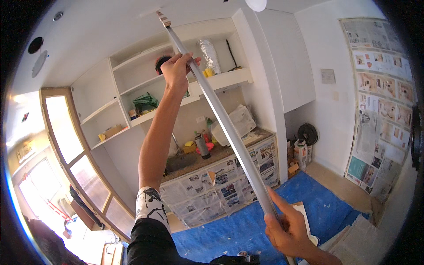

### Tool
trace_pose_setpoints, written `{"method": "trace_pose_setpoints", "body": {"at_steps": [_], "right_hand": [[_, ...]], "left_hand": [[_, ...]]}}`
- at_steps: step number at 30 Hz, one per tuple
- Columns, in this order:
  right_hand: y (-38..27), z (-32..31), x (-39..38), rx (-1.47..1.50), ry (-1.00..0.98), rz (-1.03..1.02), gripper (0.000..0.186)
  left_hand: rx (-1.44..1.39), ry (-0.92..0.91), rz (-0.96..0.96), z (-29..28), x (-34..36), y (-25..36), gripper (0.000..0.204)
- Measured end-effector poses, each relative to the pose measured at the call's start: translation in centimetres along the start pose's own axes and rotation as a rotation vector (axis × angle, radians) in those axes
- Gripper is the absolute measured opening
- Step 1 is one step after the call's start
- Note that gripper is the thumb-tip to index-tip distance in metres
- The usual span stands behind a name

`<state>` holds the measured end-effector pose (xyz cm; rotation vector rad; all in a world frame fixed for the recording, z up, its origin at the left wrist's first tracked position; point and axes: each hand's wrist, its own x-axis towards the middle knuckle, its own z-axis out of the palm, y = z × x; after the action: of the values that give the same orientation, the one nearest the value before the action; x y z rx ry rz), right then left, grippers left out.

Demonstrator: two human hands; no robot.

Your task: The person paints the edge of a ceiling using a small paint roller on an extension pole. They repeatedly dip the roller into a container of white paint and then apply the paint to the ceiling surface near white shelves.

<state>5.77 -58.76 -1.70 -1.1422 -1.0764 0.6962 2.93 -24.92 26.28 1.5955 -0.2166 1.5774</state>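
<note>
A long pale grey pole (229, 132) runs diagonally from the lower right up toward the white ceiling (110, 22). On its far end is a small striped block-like head (164, 19), at or very near the ceiling; I cannot tell whether it touches. My left hand (176, 70) grips the pole high up, arm raised. Down at the lower right, my right hand (287, 225) holds the pole, thumb and fingers around it and index finger lying along it.
White open shelves (95, 112) and a newspaper-covered counter (218, 185) with sink and bottles are ahead. A blue tarp (207, 236) covers the floor. A framed glass panel (66, 128) stands left; a newspaper-covered panel (380, 101), a black fan (308, 132) and containers (300, 157) are right.
</note>
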Motion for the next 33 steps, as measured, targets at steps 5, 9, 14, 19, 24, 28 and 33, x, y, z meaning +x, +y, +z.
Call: {"method": "trace_pose_setpoints", "body": {"at_steps": [5,9,14,19,24,28,33], "right_hand": [[3.0,0.5,10.1,-0.020,-0.008,-0.109,0.054],[6.3,1.7,18.8,-0.041,-0.004,-0.174,0.054],[9.7,3.6,28.9,-0.043,-0.006,-0.217,0.053],[11.7,5.3,35.9,-0.026,-0.026,-0.212,0.052],[12.4,6.4,39.0,-0.069,-0.031,-0.185,0.052],[12.5,6.9,40.3,0.008,-0.034,-0.257,0.052],[12.2,6.9,39.6,0.004,-0.042,-0.166,0.053]], "left_hand": [[0.055,0.028,0.021,-4.0,5.5,-7.9,0.012],[0.048,0.016,-0.028,-8.7,10.0,-14.9,0.011],[0.118,0.039,-0.079,-14.1,15.1,-22.2,0.011],[0.112,0.010,-0.087,-18.1,19.0,-27.0,0.012],[0.128,0.032,-0.130,-20.3,20.9,-29.2,0.014],[0.149,0.043,-0.143,-20.8,21.9,-29.6,0.014],[0.136,0.021,-0.133,-20.3,20.9,-28.5,0.016]]}}
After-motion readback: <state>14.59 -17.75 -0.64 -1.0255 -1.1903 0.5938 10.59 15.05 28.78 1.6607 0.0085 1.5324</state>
